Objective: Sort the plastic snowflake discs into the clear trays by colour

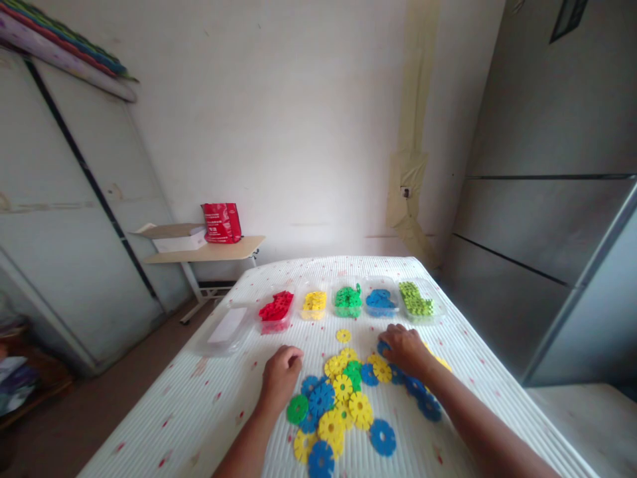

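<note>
My left hand [283, 373] rests on the table, left of the pile, with its fingers curled in and nothing visible in them. At the right of the pile, my right hand [405, 348] has its bent fingertips on a blue notched plastic disc [383, 347], partly hidden under them. Between my hands lie loose interlocking discs: yellow discs [330, 425], blue discs [321, 397], a green disc [297, 409] at the left edge and another green one amid the yellow. A lone yellow disc [343, 336] lies beyond the pile. More blue and yellow discs lie beneath my right forearm.
Clear tubs stand in a row behind the pile, holding red pieces [277, 306], yellow pieces [314, 301], green pieces [348, 300], blue pieces [381, 300] and lime pieces [417, 300]. A clear lid or tray [226, 333] lies at left. A side desk [223, 251] holds a red bag [221, 223].
</note>
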{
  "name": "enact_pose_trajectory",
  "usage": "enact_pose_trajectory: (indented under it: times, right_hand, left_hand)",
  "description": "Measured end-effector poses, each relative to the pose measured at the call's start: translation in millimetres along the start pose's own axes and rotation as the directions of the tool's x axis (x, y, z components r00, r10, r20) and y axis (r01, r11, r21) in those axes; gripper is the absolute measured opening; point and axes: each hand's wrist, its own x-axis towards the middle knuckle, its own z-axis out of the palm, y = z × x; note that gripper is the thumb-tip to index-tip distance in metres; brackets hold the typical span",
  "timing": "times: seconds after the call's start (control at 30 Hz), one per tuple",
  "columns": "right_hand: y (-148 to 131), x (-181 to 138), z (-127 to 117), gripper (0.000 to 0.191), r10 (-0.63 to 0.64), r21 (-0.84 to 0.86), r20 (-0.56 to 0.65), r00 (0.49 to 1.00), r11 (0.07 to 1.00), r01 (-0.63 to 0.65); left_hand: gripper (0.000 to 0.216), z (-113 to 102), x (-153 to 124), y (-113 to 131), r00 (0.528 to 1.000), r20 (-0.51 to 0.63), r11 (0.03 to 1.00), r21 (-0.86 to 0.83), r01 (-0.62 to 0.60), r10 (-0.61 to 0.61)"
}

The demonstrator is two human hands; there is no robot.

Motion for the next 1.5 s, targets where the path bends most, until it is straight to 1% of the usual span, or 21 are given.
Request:
enact_pose_trajectory:
  times: [0.17, 0.27, 0.33, 0.4, 0.43, 0.5, 0.6, 0.67, 0.73, 0.8, 0.9, 1.0, 1.07, 1.13, 1.27, 1.4, 1.43, 1.5]
  right_hand:
    - [8, -8, -9, 0.019, -0.009, 0.055, -0.031, 0.999, 0.998, 0.010]
    - [15, -16, -16, 0.019, -0.026, 0.188, -0.038, 0.999, 0.982, 0.033]
    - [19, -20, -19, 0.024, -0.054, 0.311, 0.009, 0.999, 0.949, 0.048]
    - [22, -23, -18, 0.034, -0.071, 0.378, 0.083, 0.994, 0.925, 0.034]
    - [22, -24, -17, 0.039, -0.068, 0.372, 0.112, 0.991, 0.928, 0.021]
    - [21, -25, -14, 0.042, -0.058, 0.308, 0.134, 0.989, 0.951, 0.014]
    - [16, -26, -9, 0.035, -0.077, 0.210, 0.126, 0.989, 0.976, 0.049]
    - [13, -26, -8, 0.031, -0.082, 0.184, 0.128, 0.988, 0.981, 0.058]
    - [11, -25, -10, 0.028, -0.060, 0.172, 0.130, 0.990, 0.984, 0.037]
    - [10, -25, -14, 0.024, -0.035, 0.199, 0.124, 0.992, 0.980, 0.009]
    - [11, -24, -23, 0.014, -0.010, 0.289, 0.113, 0.994, 0.957, -0.023]
    - [14, -20, -33, 0.012, -0.012, 0.338, 0.101, 0.995, 0.941, -0.023]
    - [16, -14, -39, 0.014, -0.016, 0.356, 0.062, 0.998, 0.934, -0.007]
    - [18, -3, -46, 0.013, -0.002, 0.363, -0.015, 1.000, 0.932, 0.007]
    - [21, 26, -60, 0.009, 0.091, 0.350, -0.162, 0.983, 0.936, -0.029]
    - [22, 45, -68, 0.028, 0.151, 0.339, -0.263, 0.953, 0.939, -0.056]
    - [21, 46, -69, 0.030, 0.158, 0.335, -0.283, 0.946, 0.940, -0.057]
    - [20, 43, -67, 0.027, 0.169, 0.325, -0.318, 0.933, 0.944, -0.060]
  left_hand:
    - [0.019, 0, 0, 1, 1.000, 0.005, 1.000, 0.003, 0.015, -0.015]
    - [0.019, -1, 0, 2, 1.000, 0.015, 1.000, 0.011, 0.025, -0.025]
    - [0.019, -2, 0, 2, 0.999, 0.021, 1.000, 0.018, 0.025, -0.025]
    - [0.018, -2, 0, 3, 1.000, 0.019, 1.000, 0.023, 0.021, -0.021]
    - [0.018, -2, 0, 3, 1.000, 0.017, 1.000, 0.024, 0.020, -0.020]
    - [0.018, -2, 0, 3, 1.000, 0.014, 0.999, 0.029, 0.020, -0.021]
    - [0.019, -1, 0, 2, 1.000, 0.011, 0.999, 0.038, 0.015, -0.015]
    - [0.018, 0, 0, 1, 1.000, 0.005, 0.999, 0.040, 0.008, -0.008]
    - [0.018, 0, 0, 0, 1.000, 0.002, 0.999, 0.038, 0.003, -0.004]
    - [0.018, 0, 0, 0, 1.000, 0.005, 0.999, 0.035, -0.003, 0.003]
    - [0.018, -1, 0, 1, 1.000, 0.007, 0.999, 0.038, -0.008, 0.008]
    - [0.018, -2, 0, 3, 1.000, 0.009, 0.999, 0.045, -0.001, 0.000]
    - [0.018, -2, 0, 3, 1.000, 0.015, 0.999, 0.045, 0.003, -0.004]
    - [0.018, -1, 0, 3, 1.000, 0.020, 0.999, 0.043, 0.004, -0.005]
    - [0.018, -1, 0, 2, 1.000, 0.019, 1.000, 0.023, 0.009, -0.010]
    - [0.017, -2, 0, 1, 0.999, 0.017, 1.000, -0.007, 0.028, -0.028]
    - [0.017, -2, -1, 1, 0.999, 0.013, 0.999, -0.014, 0.029, -0.029]
    - [0.017, -2, -1, 1, 1.000, 0.006, 0.999, -0.026, 0.026, -0.026]
